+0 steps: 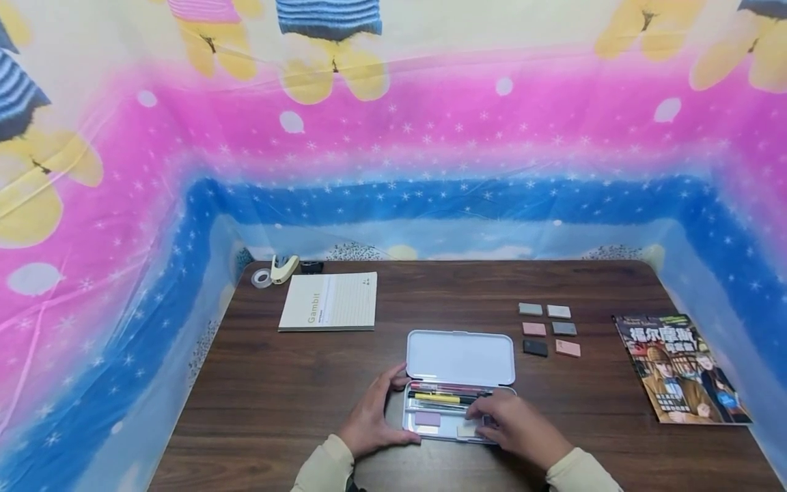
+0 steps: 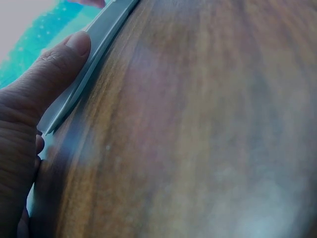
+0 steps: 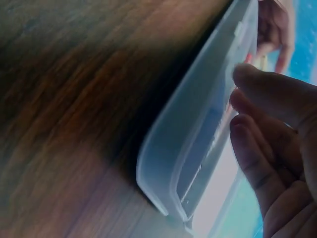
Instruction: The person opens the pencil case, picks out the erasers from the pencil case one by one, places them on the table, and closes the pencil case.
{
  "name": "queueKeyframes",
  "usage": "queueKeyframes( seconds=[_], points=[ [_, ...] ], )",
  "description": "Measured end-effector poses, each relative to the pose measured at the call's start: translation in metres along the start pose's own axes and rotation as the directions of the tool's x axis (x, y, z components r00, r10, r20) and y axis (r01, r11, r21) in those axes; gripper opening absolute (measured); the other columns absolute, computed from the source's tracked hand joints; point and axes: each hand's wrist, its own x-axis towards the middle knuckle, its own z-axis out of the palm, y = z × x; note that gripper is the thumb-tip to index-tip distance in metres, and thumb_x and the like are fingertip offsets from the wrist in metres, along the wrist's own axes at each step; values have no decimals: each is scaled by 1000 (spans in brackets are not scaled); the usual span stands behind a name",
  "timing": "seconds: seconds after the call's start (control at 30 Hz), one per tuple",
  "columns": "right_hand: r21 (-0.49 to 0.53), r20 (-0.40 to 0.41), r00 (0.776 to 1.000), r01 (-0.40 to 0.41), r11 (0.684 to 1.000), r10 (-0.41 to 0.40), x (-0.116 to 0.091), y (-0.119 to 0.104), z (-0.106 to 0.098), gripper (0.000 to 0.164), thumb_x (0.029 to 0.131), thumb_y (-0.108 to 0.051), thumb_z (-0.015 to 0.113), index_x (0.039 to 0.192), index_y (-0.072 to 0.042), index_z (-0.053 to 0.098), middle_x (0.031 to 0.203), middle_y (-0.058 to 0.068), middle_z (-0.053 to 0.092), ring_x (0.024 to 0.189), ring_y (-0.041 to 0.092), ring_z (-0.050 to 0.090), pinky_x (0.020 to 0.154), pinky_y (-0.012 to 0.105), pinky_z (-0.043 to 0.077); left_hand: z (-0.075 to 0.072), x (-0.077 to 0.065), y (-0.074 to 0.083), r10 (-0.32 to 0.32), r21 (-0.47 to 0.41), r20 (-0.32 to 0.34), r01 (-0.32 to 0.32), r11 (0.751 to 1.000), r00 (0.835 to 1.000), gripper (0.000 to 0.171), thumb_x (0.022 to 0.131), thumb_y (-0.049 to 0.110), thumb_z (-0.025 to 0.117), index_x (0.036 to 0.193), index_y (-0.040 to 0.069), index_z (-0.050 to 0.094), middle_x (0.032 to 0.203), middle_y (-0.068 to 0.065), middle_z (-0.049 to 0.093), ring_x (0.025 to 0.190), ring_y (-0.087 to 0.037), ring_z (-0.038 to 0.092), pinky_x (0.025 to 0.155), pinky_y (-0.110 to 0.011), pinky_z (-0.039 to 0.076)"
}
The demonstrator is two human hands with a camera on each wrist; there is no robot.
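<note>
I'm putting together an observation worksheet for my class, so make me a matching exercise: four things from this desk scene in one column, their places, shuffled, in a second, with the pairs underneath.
Things:
1. Left hand
2. Purple block
3. Notebook
4. Magazine

Places, as the head view shows them:
A. Inside the front section of the open pencil case
B. Along the right side of the table
C. At the case's left end
D. Close to the stapler

Pairs: 1-C, 2-A, 3-D, 4-B
</note>
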Motion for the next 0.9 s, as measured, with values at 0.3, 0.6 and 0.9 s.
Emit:
queueKeyframes(
  seconds=[0.3, 0.6, 0.9],
  points=[
    [-32, 60, 996, -57, 998, 59, 8, -7, 6, 19, 87, -11, 86, 102, -19, 80, 90, -9, 68, 80, 2, 56, 69, 28, 56, -1, 1, -1, -5, -1, 2, 5, 1000, 1000, 127, 64, 38, 103, 164, 11, 30, 141, 3, 64, 137, -22, 53, 119, -46, 39],
    [-64, 1, 1000, -7, 998, 7, 9, -10, 6, 29, 83, -5, 89, 107, -16, 78, 97, -5, 76, 83, 5, 64, 71, 31, 60, -4, 1, 1, 14, -10, -17, -14, 1000, 1000, 127, 63, 32, 104, 163, 8, 30, 139, 0, 65, 135, -22, 54, 118, -43, 40],
    [201, -86, 996, -17, 980, 34, 4, 3, 4, 34, 82, 5, 84, 109, -13, 75, 96, -4, 74, 82, 2, 64, 71, 25, 59, -1, 0, 0, 10, -7, -7, -10, 1000, 1000, 127, 63, 36, 104, 163, 9, 30, 138, 0, 65, 131, -21, 56, 117, -44, 42]
  ],
)
